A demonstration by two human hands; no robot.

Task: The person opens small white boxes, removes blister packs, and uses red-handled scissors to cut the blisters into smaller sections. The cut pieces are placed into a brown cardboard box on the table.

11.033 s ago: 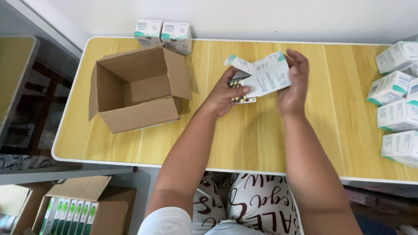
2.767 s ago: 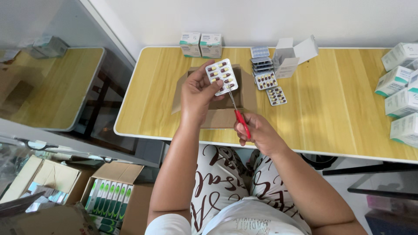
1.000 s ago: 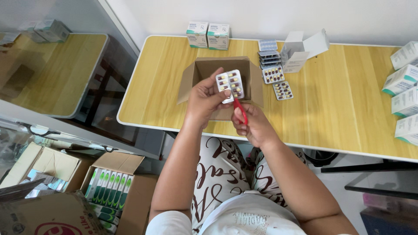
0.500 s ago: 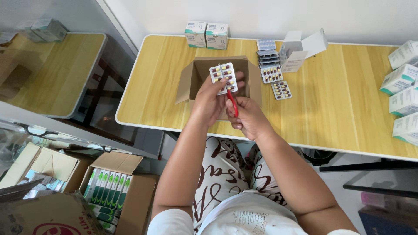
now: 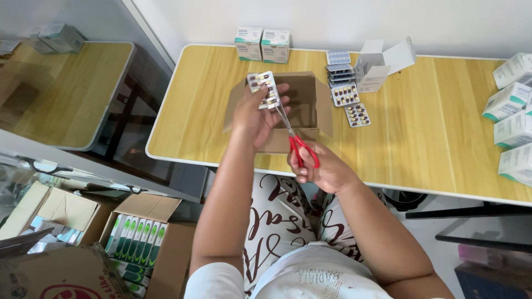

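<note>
Overhead, yellow wooden table (image 5: 443,138) beside probably glass partition (image 5: 83,127).

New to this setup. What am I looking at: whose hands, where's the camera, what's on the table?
There is no machine here: a person works with bare hands, and one camera worn on their head looks down at them. The left hand holds up a blister pack of capsules. The right hand grips red-handled scissors, blades at the pack's lower edge. Both are above an open cardboard box on a wooden table. Further back lie more blister packs, an opened white carton and two sealed cartons; more cartons sit at the right edge. On the floor at left are boxes of stock.
</note>
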